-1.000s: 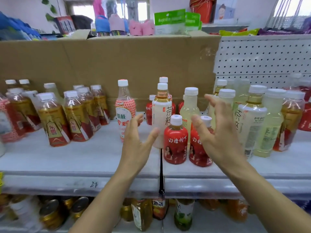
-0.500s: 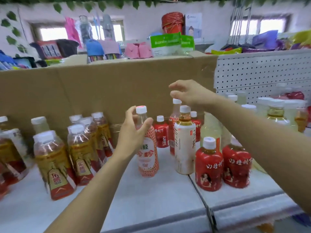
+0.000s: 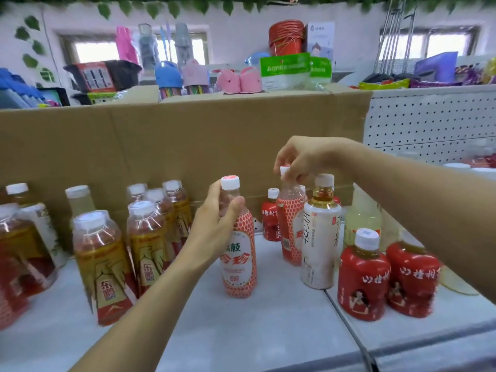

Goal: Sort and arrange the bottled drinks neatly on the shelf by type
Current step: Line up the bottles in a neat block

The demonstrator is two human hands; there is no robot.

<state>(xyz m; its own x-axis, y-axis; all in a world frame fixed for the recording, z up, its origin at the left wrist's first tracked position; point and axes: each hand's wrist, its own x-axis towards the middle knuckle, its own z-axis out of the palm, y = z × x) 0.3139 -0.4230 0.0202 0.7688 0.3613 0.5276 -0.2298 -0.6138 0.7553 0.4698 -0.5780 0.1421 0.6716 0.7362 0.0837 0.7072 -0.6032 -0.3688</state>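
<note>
My left hand [image 3: 217,226] grips the neck of a lychee bottle with a red-dotted label [image 3: 239,261] standing mid-shelf. Behind it and to the right stands a second lychee bottle [image 3: 291,224], and my right hand [image 3: 303,159] pinches its white cap from above. A tall white-labelled tea bottle [image 3: 320,237] stands just right of that second one. Two short red bottles [image 3: 362,280] stand at the front right, and another red one [image 3: 270,218] is at the back. Several gold-and-red bottles [image 3: 104,267] fill the shelf's left side.
The white shelf [image 3: 268,323] has a seam running down its right half. A brown cardboard box wall [image 3: 174,146] stands right behind the bottles, with a white pegboard [image 3: 429,122] to its right. Pale yellow bottles [image 3: 362,213] stand behind the red ones.
My left hand has closed round the front lychee bottle's neck. My right hand dropped onto the cap of the rear lychee bottle. The camera moved closer.
</note>
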